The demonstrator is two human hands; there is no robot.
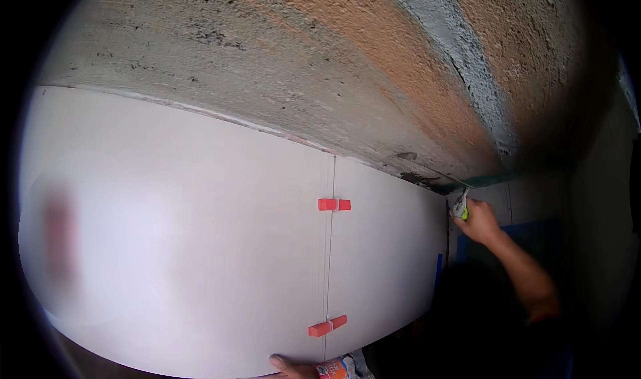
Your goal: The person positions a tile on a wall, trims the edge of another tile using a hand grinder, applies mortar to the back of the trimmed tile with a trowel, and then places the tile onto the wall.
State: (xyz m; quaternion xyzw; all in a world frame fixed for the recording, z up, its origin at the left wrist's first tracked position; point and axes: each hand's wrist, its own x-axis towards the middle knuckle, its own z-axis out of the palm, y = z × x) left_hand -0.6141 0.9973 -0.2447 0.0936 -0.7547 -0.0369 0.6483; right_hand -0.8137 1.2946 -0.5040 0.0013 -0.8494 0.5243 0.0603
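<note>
Neither of my own hands shows clearly as mine. On the right, a bare forearm (517,265) with a red-edged dark sleeve rises beside a dark, head-like shape (474,305), and I read it as another person's arm. Its hand (482,223) is closed round a small grey and lime-green tool (461,207) just under the ceiling corner. A thin straight line runs from the tool up to the left. Another hand (294,369), partly cut off, lies at the lower edge of a large white wall panel (234,245), thumb raised; it seems to be that person's left.
Two pairs of red wedges, an upper one (326,205) and a lower one (320,328), straddle the panel's vertical joint. A rough grey and orange ceiling (320,58) slopes overhead. An orange-and-white printed object (332,369) lies beside the lower hand. Blue strips (439,270) mark the dim corner.
</note>
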